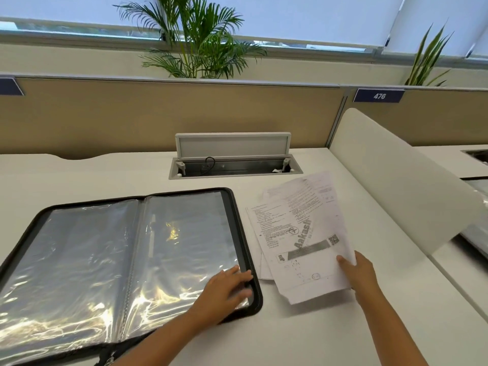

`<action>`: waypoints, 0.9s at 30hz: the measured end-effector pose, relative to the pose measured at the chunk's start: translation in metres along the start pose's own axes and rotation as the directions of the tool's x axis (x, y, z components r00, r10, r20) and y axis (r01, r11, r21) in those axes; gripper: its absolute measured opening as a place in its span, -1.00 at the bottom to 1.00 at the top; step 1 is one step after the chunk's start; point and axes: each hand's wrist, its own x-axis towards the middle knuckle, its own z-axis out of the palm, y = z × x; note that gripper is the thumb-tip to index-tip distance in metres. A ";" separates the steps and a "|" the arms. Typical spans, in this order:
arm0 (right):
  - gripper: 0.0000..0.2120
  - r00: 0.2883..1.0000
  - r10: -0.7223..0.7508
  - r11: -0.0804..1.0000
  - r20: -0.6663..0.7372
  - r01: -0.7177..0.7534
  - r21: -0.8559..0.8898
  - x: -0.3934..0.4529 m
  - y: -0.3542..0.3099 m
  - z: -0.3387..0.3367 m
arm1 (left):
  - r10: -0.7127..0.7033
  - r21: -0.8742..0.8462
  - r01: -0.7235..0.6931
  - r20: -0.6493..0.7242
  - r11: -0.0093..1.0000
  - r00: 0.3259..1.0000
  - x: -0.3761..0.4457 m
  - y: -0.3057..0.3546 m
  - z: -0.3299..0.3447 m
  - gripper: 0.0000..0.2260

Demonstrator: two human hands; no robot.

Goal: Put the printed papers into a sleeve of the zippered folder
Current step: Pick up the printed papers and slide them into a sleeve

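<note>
To do this well I should square the loose stack of white printed papers (298, 233), lying on the white desk (317, 334) just right of the open black zippered folder (126, 257), then slide them under a clear plastic sleeve (184, 241). My right hand (360, 273) pinches the top sheet's near corner, thumb on top; my left hand (224, 289) lies flat and open, gripping nothing, on the sleeve's right edge.

Both bare forearms reach in from six o'clock. The left hand (224, 285) lies palm down, fingers spread flat and pointing toward two o'clock. The right hand (360, 273), at its three o'clock, is pinched closed, thumb on top pointing toward ten o'clock.
</note>
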 end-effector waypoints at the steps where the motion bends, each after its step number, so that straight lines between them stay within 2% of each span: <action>1: -0.79 1.000 -0.001 0.998 -0.010 0.001 0.061 -0.003 0.000 -0.002 | -0.075 -0.113 0.072 -0.024 0.991 0.997 0.006 0.004 -0.006 -0.70; 4: -0.82 0.999 -0.044 0.981 -0.017 0.046 0.189 -0.011 0.001 -0.007 | -0.200 -0.284 0.187 -0.019 0.940 0.980 0.028 0.015 -0.027 -0.72; 7: -0.79 0.991 -0.130 0.957 0.018 0.121 0.263 -0.020 -0.001 -0.009 | -0.279 -0.363 0.244 -0.046 0.899 0.959 0.054 0.029 -0.043 -0.53; 10: -0.76 0.980 -0.175 0.929 0.097 0.132 0.345 -0.028 -0.005 -0.011 | -0.283 -0.534 0.261 0.043 0.804 0.958 0.077 0.050 -0.054 -0.42; 13: -0.76 0.957 -0.227 0.921 0.181 0.151 0.359 -0.034 -0.004 -0.012 | -0.249 -0.719 0.207 0.049 0.663 0.967 0.091 0.067 -0.064 -0.54; 15: -0.67 0.945 -0.261 0.939 0.195 0.201 0.280 -0.035 -0.006 -0.012 | -0.257 -0.773 0.160 -0.004 0.614 0.966 0.097 0.075 -0.066 -0.66; 19: -0.63 0.926 -0.368 0.924 0.087 0.352 0.151 -0.031 -0.029 -0.013 | -0.215 -0.739 0.067 -0.107 0.670 0.971 0.102 0.094 -0.065 -0.76; 23: -0.61 0.883 -0.468 0.859 -0.027 0.462 0.219 -0.031 -0.064 -0.020 | -0.160 -0.755 -0.077 -0.236 0.651 0.958 0.102 0.116 -0.069 -0.90; 27: -0.64 0.857 -0.512 0.811 -0.055 0.504 0.297 -0.036 -0.087 -0.031 | 0.029 -0.630 -0.229 -0.311 0.742 0.950 0.099 0.129 -0.077 -0.76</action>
